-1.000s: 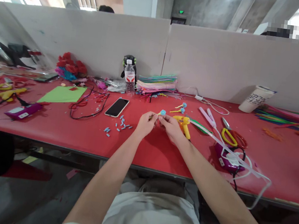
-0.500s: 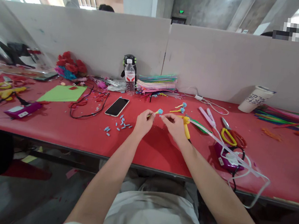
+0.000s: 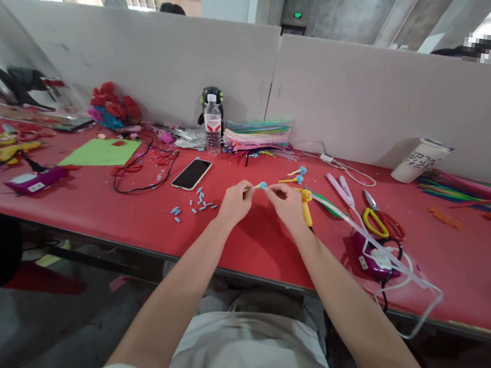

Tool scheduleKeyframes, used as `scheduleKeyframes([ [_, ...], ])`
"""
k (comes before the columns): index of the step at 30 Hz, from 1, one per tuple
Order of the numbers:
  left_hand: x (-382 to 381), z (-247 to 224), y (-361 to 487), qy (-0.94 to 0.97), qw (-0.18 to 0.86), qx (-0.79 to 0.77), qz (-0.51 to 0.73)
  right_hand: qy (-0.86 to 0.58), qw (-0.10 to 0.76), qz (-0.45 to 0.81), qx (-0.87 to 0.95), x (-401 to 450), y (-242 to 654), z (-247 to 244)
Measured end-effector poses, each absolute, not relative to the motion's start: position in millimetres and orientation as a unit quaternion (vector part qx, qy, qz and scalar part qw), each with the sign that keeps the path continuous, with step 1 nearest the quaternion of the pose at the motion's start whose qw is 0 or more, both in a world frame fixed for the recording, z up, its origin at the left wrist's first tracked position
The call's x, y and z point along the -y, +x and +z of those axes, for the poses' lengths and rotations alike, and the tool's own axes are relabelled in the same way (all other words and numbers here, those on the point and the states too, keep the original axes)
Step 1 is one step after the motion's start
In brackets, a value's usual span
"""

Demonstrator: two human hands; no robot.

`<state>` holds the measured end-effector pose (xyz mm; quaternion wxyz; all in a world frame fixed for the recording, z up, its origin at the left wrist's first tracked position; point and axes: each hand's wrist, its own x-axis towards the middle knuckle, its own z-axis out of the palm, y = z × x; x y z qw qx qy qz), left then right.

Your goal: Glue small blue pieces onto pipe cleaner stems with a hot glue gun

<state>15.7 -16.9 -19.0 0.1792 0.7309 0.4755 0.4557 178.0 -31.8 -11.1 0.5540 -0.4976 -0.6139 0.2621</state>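
My left hand (image 3: 237,200) is closed on the stem of a small blue flower (image 3: 262,185), whose fluffy head sticks out toward the right. The pinched fingertips of my right hand (image 3: 287,204) touch the flower's right side; whatever they hold is too small to make out. Two similar blue flowers (image 3: 299,179) with yellow stems lie just beyond my right hand. Beside that hand is a yellow glue gun (image 3: 307,209). Several short blue pieces (image 3: 200,201) are scattered on the red table (image 3: 237,246) to the left of my left hand.
A phone (image 3: 192,174), a water bottle (image 3: 213,125) and bundled pipe cleaners (image 3: 257,135) stand or lie farther back. To the right are a pink flat tool (image 3: 341,190), scissors (image 3: 376,219), a purple box (image 3: 371,258) with cables and a tilted cup (image 3: 420,162).
My right fingertips have moved left to meet the blue flower head, closing the small gap between them. My left hand has hardly moved.
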Motion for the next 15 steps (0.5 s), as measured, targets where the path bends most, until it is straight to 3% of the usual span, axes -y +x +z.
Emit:
scheduleKeyframes([
  [15,16.7,-18.6,16.0,0.744,0.168,-0.472,0.442,-0.513,0.541,0.227,0.627,30.6,179.7,-15.1],
])
